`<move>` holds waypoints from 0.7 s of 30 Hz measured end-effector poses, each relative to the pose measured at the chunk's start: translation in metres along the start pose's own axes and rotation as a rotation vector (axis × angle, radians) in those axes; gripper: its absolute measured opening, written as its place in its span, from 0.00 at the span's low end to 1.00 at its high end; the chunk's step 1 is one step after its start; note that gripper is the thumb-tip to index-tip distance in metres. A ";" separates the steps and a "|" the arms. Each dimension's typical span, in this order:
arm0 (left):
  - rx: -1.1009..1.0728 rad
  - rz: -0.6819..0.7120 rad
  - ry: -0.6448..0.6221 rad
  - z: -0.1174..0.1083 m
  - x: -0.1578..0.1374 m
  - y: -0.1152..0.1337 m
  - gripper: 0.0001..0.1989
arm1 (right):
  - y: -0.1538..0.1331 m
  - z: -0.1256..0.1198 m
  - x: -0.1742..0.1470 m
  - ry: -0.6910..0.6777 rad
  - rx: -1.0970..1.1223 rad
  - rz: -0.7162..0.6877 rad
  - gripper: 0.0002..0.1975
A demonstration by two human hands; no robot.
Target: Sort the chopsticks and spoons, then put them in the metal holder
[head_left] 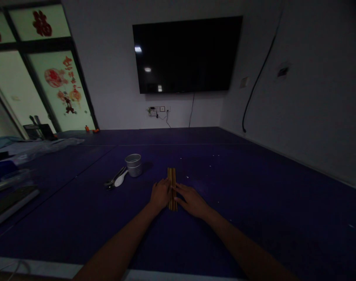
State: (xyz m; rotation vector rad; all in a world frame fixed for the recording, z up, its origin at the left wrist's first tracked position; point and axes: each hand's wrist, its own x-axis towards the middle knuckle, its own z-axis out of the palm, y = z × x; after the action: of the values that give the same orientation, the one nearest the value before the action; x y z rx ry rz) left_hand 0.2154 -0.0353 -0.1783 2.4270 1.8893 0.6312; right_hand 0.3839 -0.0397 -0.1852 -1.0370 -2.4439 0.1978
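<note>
A bundle of wooden chopsticks lies lengthwise on the dark blue tabletop, pointing away from me. My left hand is at the bundle's left side, its bent fingers closed against the sticks. From the right, my right hand reaches in with fingers stretched out and apart, the fingertips touching the sticks. Farther left stands a grey perforated utensil cup, upright. Beside it lie a white spoon and a darker metal utensil, whose exact kind is hard to make out.
At the left edge are a flat dark board or tray, a blue box and clear plastic wrapping. Small orange items sit near the back wall. A television hangs above the table, with cables below it.
</note>
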 end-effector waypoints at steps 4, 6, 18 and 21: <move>-0.004 -0.002 0.009 -0.001 0.000 0.000 0.19 | 0.001 0.001 0.000 0.002 -0.006 -0.004 0.24; -0.002 0.000 0.015 -0.001 0.000 0.000 0.19 | 0.002 0.002 0.000 0.004 -0.001 -0.012 0.24; 0.126 -0.048 0.392 -0.026 0.002 -0.018 0.17 | 0.005 0.001 0.001 0.122 0.029 0.050 0.23; 0.178 -0.238 0.704 -0.046 0.001 -0.040 0.16 | 0.004 -0.003 0.002 0.198 0.033 0.067 0.21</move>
State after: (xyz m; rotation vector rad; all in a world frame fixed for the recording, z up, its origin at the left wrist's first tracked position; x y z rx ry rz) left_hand 0.1646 -0.0344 -0.1456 2.1786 2.5073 1.5045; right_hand 0.3871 -0.0358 -0.1830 -1.0719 -2.2237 0.1489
